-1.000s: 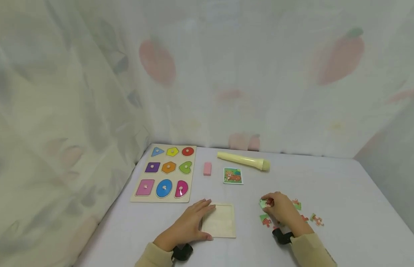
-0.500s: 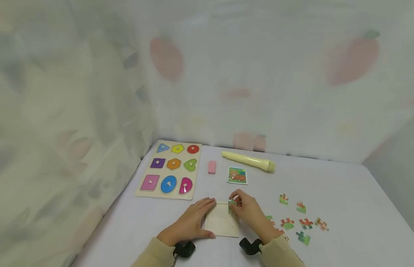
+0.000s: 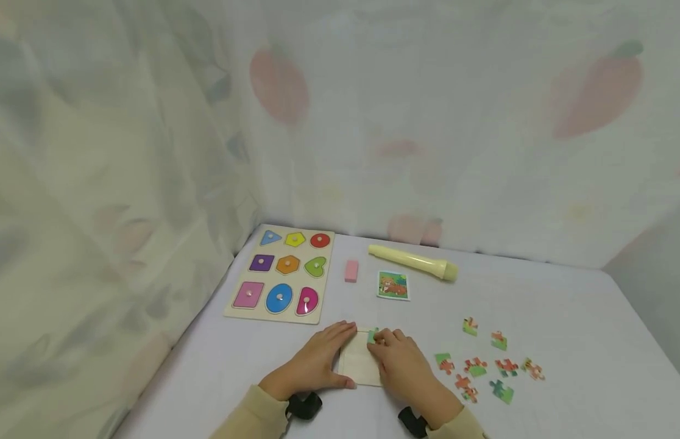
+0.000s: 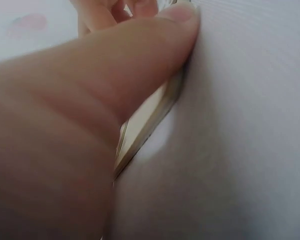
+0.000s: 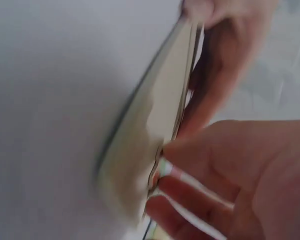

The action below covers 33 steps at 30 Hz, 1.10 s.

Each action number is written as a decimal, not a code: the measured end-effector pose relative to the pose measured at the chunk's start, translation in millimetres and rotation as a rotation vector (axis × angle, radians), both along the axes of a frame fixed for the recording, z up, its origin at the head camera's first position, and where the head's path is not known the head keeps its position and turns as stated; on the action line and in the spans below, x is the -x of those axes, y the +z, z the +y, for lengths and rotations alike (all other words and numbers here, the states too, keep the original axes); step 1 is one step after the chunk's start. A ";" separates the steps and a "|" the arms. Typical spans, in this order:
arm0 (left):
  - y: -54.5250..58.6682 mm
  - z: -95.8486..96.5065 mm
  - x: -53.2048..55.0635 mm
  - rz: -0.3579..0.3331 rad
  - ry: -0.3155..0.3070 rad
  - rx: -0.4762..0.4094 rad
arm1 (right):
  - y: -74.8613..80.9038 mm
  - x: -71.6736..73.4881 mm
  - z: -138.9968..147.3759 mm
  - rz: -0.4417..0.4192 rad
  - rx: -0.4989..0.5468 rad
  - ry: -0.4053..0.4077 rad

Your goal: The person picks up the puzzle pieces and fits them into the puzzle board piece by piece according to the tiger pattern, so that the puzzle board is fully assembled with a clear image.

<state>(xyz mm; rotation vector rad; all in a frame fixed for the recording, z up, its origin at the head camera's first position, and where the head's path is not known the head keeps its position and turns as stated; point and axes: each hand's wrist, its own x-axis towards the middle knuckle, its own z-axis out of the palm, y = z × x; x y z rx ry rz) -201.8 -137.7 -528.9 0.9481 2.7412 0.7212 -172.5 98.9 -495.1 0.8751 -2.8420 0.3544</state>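
Observation:
My left hand [image 3: 316, 360] lies at the left side of a shallow wooden puzzle tray [image 3: 357, 364], its extended fingers at the far left corner and its thumb at the near left one. In the left wrist view the thumb [image 4: 165, 30] touches the tray's edge. My right hand [image 3: 408, 369] pinches a green jigsaw piece [image 3: 371, 336] over the tray's far right corner. The right wrist view shows its fingertips bent close around that piece [image 5: 162, 167], partly hiding it. Bare wood shows across the rest of the tray.
Several loose jigsaw pieces [image 3: 475, 366] lie to the right. Behind the tray are a picture card [image 3: 393, 285], a pink block [image 3: 351, 271] and a pale yellow toy microphone [image 3: 411, 260]. A shape board with knobbed pieces [image 3: 326, 259] lies at the back left. Printed curtains border the table.
My right hand has moved left from the loose pieces to the tray, bringing a green jigsaw piece to its far right corner. The left hand stays at the tray. The head view has shifted slightly.

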 end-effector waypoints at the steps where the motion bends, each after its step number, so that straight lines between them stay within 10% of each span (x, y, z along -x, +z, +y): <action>1: 0.1 -0.4 0.1 0.005 0.002 0.001 | 0.3 -1.2 -4.7 0.007 -0.009 -0.010; 33: -0.2 0.7 -0.7 0.011 -0.029 0.002 | -7.5 6.1 6.0 -0.022 -0.119 -0.038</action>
